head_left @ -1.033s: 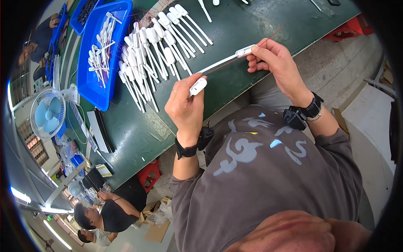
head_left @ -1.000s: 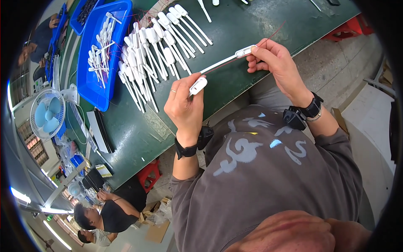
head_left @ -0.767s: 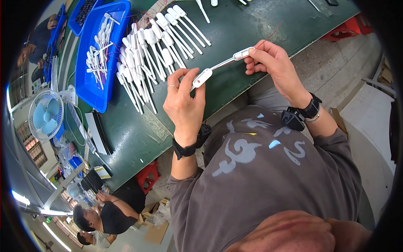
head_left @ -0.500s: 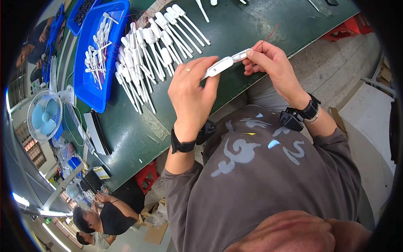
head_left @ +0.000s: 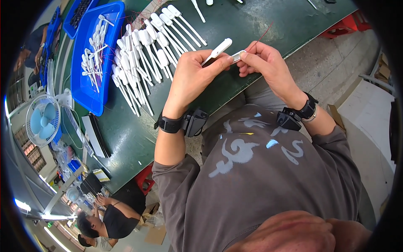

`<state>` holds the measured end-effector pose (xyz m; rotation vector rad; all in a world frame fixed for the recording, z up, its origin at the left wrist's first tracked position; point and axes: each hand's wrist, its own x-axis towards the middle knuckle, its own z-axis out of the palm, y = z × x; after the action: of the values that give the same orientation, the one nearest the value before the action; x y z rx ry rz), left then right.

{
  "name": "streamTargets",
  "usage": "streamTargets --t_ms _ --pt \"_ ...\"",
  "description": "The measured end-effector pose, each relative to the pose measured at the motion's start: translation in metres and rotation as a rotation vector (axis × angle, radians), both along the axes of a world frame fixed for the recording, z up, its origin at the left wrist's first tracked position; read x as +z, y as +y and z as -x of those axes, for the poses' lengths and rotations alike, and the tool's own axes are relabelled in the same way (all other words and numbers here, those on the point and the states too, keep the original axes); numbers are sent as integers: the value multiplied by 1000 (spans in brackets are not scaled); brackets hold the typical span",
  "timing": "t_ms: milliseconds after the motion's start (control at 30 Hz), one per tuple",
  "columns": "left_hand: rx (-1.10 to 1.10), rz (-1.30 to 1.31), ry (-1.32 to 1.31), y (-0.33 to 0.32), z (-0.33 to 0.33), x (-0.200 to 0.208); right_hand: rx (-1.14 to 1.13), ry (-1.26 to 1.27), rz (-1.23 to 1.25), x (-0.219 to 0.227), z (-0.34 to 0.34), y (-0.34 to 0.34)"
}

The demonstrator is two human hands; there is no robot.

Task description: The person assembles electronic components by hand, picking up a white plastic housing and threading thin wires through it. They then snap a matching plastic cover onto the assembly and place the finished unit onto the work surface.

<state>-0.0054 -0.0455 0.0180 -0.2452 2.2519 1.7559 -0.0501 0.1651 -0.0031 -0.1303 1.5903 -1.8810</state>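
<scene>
My left hand (head_left: pixel 194 73) is closed round a white plastic stick with an oval head (head_left: pixel 221 48); the head points up and to the right, and the palm hides most of the stem. Between the thumb and fingers of my right hand (head_left: pixel 268 67) is a small narrow white plastic piece (head_left: pixel 238 56), with a thin red wire (head_left: pixel 264 33) rising beside the fingers. My left thumb tip reaches the near end of that piece. Left of my hands, many similar white sticks (head_left: pixel 147 40) lie in a slanting row on the green table (head_left: pixel 268 21).
A blue tray (head_left: pixel 86 94) on the left holds more white parts and red wires. Behind it stands another blue bin (head_left: pixel 69 26) with dark parts. A fan (head_left: pixel 43 122) and a black-and-white strip (head_left: pixel 96 136) are nearer. Other people sit at left. Red stools (head_left: pixel 342 27) stand below the table.
The oval head has swung up and away from the small white piece, end to end with it before. My left hand has turned, bringing its thumb to the piece.
</scene>
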Motion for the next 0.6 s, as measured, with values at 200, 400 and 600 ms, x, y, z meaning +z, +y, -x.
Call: streamTargets --t_ms 200,400,600 --pt "-22 -34 3 0 2 1 -5 -17 -2 0 0 -1" --pt "-15 -50 20 -2 1 -4 2 -21 -21 1 3 -3" --pt "-5 -7 53 -3 -2 -5 -15 -13 -15 0 2 -5"
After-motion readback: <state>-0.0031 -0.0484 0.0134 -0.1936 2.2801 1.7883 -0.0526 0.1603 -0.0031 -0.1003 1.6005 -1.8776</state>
